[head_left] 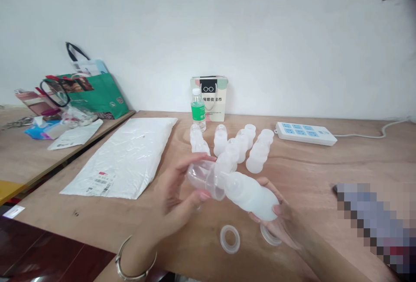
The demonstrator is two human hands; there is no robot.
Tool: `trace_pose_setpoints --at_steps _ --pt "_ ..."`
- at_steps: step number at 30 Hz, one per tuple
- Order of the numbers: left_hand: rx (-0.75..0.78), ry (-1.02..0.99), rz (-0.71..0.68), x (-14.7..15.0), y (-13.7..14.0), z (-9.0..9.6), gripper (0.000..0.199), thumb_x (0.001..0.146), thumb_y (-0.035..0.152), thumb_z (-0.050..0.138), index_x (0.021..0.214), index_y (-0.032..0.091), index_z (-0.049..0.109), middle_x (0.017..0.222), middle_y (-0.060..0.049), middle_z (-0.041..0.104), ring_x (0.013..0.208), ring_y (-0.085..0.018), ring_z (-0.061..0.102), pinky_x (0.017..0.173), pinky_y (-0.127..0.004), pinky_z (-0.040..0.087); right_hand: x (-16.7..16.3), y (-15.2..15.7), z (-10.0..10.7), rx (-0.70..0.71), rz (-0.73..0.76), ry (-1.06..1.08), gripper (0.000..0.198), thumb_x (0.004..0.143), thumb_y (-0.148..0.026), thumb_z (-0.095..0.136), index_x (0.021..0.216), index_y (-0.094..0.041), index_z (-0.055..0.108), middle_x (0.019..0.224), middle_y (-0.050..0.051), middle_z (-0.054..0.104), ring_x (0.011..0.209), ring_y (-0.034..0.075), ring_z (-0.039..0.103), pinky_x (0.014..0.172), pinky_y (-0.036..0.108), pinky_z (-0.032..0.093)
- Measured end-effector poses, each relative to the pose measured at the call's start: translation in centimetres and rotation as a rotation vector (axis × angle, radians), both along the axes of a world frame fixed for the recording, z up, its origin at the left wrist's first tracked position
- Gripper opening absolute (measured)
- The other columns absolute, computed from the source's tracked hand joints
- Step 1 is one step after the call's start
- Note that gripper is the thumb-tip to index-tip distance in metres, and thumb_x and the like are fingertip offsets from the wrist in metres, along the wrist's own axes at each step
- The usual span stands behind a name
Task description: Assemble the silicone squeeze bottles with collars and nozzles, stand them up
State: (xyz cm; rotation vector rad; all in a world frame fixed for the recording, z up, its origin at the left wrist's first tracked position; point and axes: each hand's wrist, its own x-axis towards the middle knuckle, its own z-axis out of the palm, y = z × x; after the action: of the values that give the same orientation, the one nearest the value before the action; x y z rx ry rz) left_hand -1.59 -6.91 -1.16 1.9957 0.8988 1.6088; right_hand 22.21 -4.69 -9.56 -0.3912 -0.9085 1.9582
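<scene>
My left hand (183, 186) grips a clear dome-shaped bottle cap (203, 176), fingers on top and thumb below. Its open end faces the teat of a frosted white baby bottle (253, 197), close in front of it; I cannot tell whether they touch. The bottle lies tilted in my right hand (276, 212), whose fingers wrap its base end. On the wooden table beneath is a translucent white ring (230, 239). A second ring (270, 234) is partly hidden by my right hand. Behind my hands stand several frosted white bottle parts (256, 154), in loose rows.
A white plastic mailer (123, 156) lies left on the table (312, 169). At the back stand a water bottle (198, 111) and a paper bag (216, 104). A power strip (305, 133) with its cord lies right. Bags (107, 95) sit far left, and a blurred-out object (373, 221) lies right.
</scene>
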Motion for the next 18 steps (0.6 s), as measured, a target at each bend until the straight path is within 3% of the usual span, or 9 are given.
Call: trace_pose_setpoints --at_steps 6,10,18 --pt "0.087 0.315 -0.112 0.6 0.4 0.5 0.047 0.083 0.025 0.069 0.127 0.025 0.053 0.115 -0.007 0.067 0.104 -0.020 0.063 0.089 -0.030 0.051 0.2 -0.2 -0.5 0.044 0.043 -0.029 0.041 0.072 -0.038 0.080 0.108 -0.033 0.061 0.095 0.000 0.066 0.071 0.012 0.059 0.059 0.022 0.044" --pt "0.047 0.338 -0.089 1.2 0.2 0.6 0.044 0.083 0.027 0.069 0.124 0.025 0.053 0.112 -0.006 0.068 0.100 -0.019 0.066 0.085 -0.028 0.054 -0.1 -0.5 0.0 0.071 0.028 -0.048 0.036 0.075 -0.039 0.078 0.105 -0.033 0.061 0.091 -0.001 0.067 0.065 0.009 0.059 0.058 0.020 0.042" --pt "0.059 0.330 -0.036 1.8 0.5 -0.8 0.044 0.084 0.028 0.067 0.125 0.028 0.052 0.113 -0.007 0.068 0.102 -0.024 0.066 0.086 -0.037 0.057 -0.2 -0.4 0.2 0.029 -0.092 -0.053 0.029 0.075 -0.035 0.078 0.098 -0.031 0.063 0.095 -0.001 0.068 0.065 0.008 0.058 0.056 0.018 0.044"
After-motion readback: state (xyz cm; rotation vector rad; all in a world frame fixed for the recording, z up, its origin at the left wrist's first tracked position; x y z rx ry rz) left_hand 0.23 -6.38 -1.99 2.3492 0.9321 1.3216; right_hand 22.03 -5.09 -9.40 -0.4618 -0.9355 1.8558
